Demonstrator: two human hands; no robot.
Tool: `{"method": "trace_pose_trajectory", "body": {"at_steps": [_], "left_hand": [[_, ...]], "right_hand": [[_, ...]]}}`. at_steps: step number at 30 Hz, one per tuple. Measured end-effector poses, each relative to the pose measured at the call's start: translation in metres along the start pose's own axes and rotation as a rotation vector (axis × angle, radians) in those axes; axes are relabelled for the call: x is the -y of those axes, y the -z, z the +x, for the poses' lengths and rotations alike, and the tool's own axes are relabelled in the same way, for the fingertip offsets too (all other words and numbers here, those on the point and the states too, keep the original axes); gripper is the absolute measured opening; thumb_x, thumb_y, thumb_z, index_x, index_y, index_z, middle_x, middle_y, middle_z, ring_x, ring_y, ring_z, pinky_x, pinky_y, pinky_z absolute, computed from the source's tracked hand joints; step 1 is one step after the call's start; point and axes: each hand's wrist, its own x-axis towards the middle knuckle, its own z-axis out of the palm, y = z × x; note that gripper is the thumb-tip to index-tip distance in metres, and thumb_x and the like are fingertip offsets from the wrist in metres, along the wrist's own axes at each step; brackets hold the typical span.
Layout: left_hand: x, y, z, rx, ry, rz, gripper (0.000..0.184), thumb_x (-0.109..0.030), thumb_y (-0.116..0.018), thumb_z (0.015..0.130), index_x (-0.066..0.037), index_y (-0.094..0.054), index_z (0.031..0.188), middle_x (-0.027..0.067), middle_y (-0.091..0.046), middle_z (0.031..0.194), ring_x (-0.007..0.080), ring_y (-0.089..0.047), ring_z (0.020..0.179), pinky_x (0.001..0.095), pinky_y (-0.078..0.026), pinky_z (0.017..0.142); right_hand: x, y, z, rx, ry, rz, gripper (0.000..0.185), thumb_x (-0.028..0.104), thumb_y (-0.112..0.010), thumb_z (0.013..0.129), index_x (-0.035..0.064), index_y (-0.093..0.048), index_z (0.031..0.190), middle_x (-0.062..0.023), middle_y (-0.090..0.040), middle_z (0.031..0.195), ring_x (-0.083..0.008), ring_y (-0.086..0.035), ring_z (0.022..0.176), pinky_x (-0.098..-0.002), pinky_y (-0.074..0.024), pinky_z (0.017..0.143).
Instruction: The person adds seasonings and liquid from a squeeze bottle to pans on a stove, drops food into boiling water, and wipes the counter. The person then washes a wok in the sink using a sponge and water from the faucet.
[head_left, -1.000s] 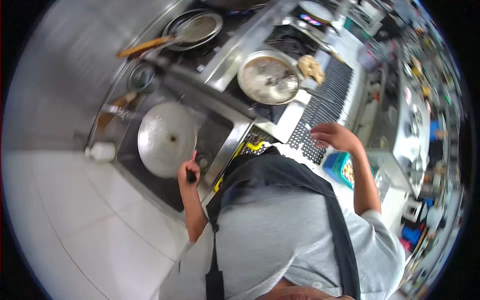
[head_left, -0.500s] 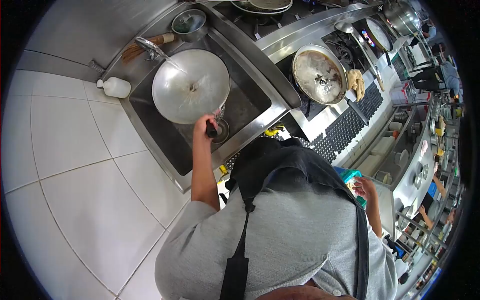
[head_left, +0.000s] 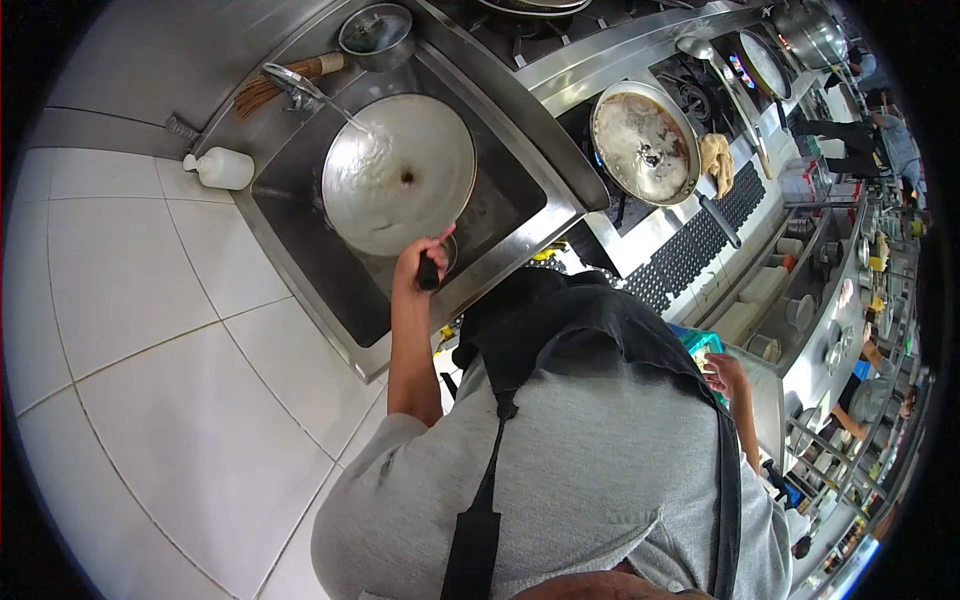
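Observation:
My left hand point(head_left: 420, 262) is closed around the dark handle of a large metal wok point(head_left: 395, 210). The wok is tilted inside the stainless steel sink point(head_left: 335, 300), and water from the tap point(head_left: 300, 85) runs into it. Behind the wok, near my left hand, a round metal piece in the sink is partly hidden. My right hand point(head_left: 725, 374) hangs low at my right side, its fingers loosely bent and apart, beside a teal container point(head_left: 703, 343) with pale contents. Whether the fingers touch that container I cannot tell.
A metal pot point(head_left: 376, 38), a straw brush point(head_left: 285, 85) and a white bottle point(head_left: 220, 168) stand around the sink. To the right, a used pan point(head_left: 645, 145) sits on a stove, near a cloth point(head_left: 716, 163) and a ladle point(head_left: 725, 85). Other people work at far right.
The wok has shifted right and its tilt has changed, with my left hand still on its handle. Water now spreads over its upper left side. My right hand has barely moved.

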Motion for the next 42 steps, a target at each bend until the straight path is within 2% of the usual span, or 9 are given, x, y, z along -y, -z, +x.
{"method": "trace_pose_trajectory", "body": {"at_steps": [2,4,5,7,11,19,29,36,42], "left_hand": [[-0.005,-0.016,0.012,-0.076,-0.177,0.182,0.052,-0.004,-0.055,0.090,0.010,-0.049,0.140,-0.0010,-0.051,0.061,0.0092,-0.051,0.054,0.0250,-0.048,0.053],[-0.026,-0.025,0.022,0.057,0.014,-0.170,0.032,-0.003,-0.056,0.090,0.008,-0.061,0.119,0.0001,-0.051,0.061,0.0116,-0.052,0.053,0.0263,-0.047,0.052],[-0.032,-0.026,0.020,-0.036,-0.042,-0.114,0.007,-0.004,-0.057,0.089,-0.001,-0.062,0.087,0.0011,-0.050,0.061,0.0159,-0.052,0.053,0.0295,-0.047,0.051],[-0.040,0.000,0.021,-0.186,-0.285,0.278,0.021,-0.008,-0.059,0.089,-0.011,-0.049,0.070,0.0017,-0.050,0.062,0.0180,-0.051,0.055,0.0328,-0.046,0.052],[-0.045,0.008,-0.038,-0.478,-0.525,0.413,0.032,-0.004,-0.052,0.085,0.009,-0.065,0.110,0.0035,-0.051,0.071,0.0159,-0.049,0.062,0.0300,-0.046,0.057],[-0.043,-0.013,-0.103,-0.780,-0.633,0.663,0.013,0.005,-0.054,0.078,0.009,-0.061,0.089,0.0149,-0.062,0.077,0.0191,-0.055,0.058,0.0339,-0.048,0.050],[-0.042,-0.022,-0.145,-1.111,-0.916,0.885,0.009,0.006,-0.053,0.072,0.010,-0.055,0.080,0.0158,-0.059,0.073,0.0214,-0.053,0.050,0.0371,-0.047,0.046],[-0.070,-0.001,-0.130,-0.873,-0.755,0.583,0.002,0.002,-0.056,0.072,0.003,-0.056,0.070,0.0122,-0.061,0.072,0.0215,-0.055,0.053,0.0332,-0.049,0.050],[-0.057,-0.034,-0.095,-0.188,-0.461,0.207,0.033,0.001,-0.056,0.084,0.011,-0.060,0.116,0.0102,-0.069,0.083,0.0126,-0.055,0.054,0.0232,-0.052,0.051]], "right_hand": [[-0.009,0.004,0.004,0.003,-0.023,0.034,0.038,0.036,-0.064,0.097,0.0095,-0.065,0.125,-0.0095,-0.069,0.112,-0.0226,-0.071,0.086,-0.0373,-0.0540,0.070],[-0.009,0.006,0.014,-0.012,-0.013,0.061,0.037,0.034,-0.064,0.097,0.0089,-0.064,0.125,-0.0099,-0.069,0.112,-0.0233,-0.071,0.086,-0.0365,-0.0540,0.068],[-0.010,0.009,0.017,-0.030,-0.009,0.089,0.036,0.033,-0.064,0.098,0.0084,-0.064,0.124,-0.0103,-0.069,0.111,-0.0239,-0.071,0.087,-0.0357,-0.0541,0.066],[-0.007,0.001,0.012,-0.047,0.064,0.122,0.030,0.037,-0.066,0.096,0.0158,-0.065,0.117,-0.0020,-0.066,0.093,-0.0175,-0.064,0.080,-0.0356,-0.0498,0.070],[-0.026,-0.014,0.030,-0.042,0.116,0.159,0.034,0.037,-0.068,0.094,0.0124,-0.064,0.117,-0.0057,-0.066,0.102,-0.0207,-0.067,0.081,-0.0373,-0.0542,0.071],[-0.082,-0.053,0.083,0.104,-0.124,0.154,0.036,0.031,-0.066,0.097,0.0048,-0.060,0.122,-0.0146,-0.065,0.110,-0.0272,-0.069,0.082,-0.0405,-0.0565,0.070],[-0.043,-0.060,0.106,0.059,0.135,0.230,0.029,0.034,-0.066,0.096,0.0134,-0.069,0.116,-0.0022,-0.066,0.094,-0.0170,-0.068,0.075,-0.0357,-0.0542,0.064],[-0.080,-0.072,0.106,0.099,0.053,0.212,0.031,0.032,-0.065,0.097,0.0101,-0.068,0.119,-0.0069,-0.066,0.098,-0.0204,-0.068,0.077,-0.0365,-0.0546,0.064],[-0.116,-0.080,0.102,0.072,-0.085,0.259,0.034,0.029,-0.063,0.099,0.0076,-0.066,0.125,-0.0138,-0.066,0.111,-0.0265,-0.068,0.078,-0.0406,-0.0545,0.066]]}}
